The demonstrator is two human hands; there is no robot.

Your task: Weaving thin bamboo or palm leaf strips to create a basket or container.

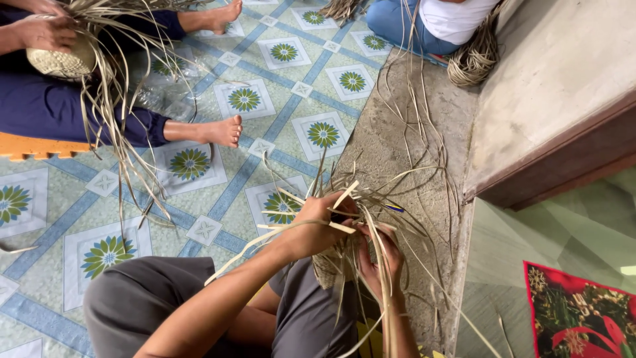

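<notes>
At far left another person's hand [46, 32] rests on a small woven basket [63, 61] trailing long dry strips. Over the patterned floor mat [218, 192], your left hand [318, 222] is closed on pale straw strips [344, 199] of the woven piece [331, 265] sitting on your lap. Just beside it, your right hand [379, 258] pinches other strips. A coiled bundle [474, 59] lies further right.

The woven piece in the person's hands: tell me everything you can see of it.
The woven piece is a small, unfinished weave of pale, dry, flat straw-like strips. Its plaited part sits above the person's lap; loose strip ends fan out upward and sideways. The left hand grips it from above, the right hand holds strands at its right side.
</notes>
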